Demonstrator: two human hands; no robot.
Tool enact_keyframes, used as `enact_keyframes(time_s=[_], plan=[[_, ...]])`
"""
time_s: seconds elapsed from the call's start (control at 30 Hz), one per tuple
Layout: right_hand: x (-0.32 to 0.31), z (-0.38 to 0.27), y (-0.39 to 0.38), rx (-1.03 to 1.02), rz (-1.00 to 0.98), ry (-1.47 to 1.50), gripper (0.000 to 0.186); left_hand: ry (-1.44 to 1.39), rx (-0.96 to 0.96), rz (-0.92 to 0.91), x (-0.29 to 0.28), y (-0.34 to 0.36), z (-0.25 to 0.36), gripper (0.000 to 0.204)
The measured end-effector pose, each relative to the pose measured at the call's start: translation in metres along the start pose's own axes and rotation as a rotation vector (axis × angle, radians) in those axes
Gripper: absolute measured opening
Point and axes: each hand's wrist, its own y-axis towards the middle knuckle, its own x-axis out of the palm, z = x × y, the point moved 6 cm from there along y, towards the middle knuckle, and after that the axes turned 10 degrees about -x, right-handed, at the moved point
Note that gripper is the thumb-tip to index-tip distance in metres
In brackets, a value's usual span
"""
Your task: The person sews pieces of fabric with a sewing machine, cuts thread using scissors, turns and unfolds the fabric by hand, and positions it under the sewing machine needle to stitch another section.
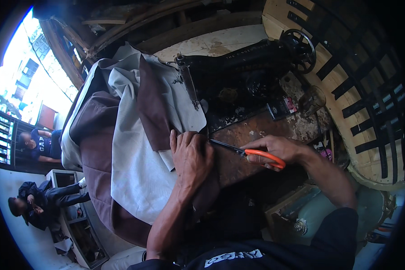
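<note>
My left hand (191, 159) grips the brown and pale grey fabric (139, 180) near its edge, fingers bent over it. My right hand (274, 153) is closed on scissors with orange handles (267, 157), whose dark blades point left to the fabric edge beside my left fingers. The bunched fabric lies over the left part of the worn wooden machine table (238, 173) and spills toward me. Just beyond my hands stands an old black sewing machine (229, 76), its needle end over the pale fabric.
Right: wooden frame with black straps (346, 81), green upholstered seat (315, 202). A glass jar (312, 99) and small packet (281, 108) lie by the machine. At left, one person (42, 144) is near the bright opening, another in dark clothes (36, 207) by a grey cabinet (83, 234).
</note>
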Motion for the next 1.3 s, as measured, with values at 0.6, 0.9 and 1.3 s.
enact_keyframes(time_s=[0.6,0.9,1.3], plan=[[-0.043,-0.010,-0.019,-0.346,0.601,-0.903,0.061,-0.166,-0.083,0.045,-0.002,-0.002,-0.002,0.032],[0.025,-0.040,0.016,-0.781,0.735,-0.864,0.037,0.235,0.271,0.025,0.001,0.003,0.016,0.023],[0.057,-0.024,0.046,-0.768,0.805,-0.876,0.040,0.155,0.241,-0.149,0.006,0.005,0.013,0.025]])
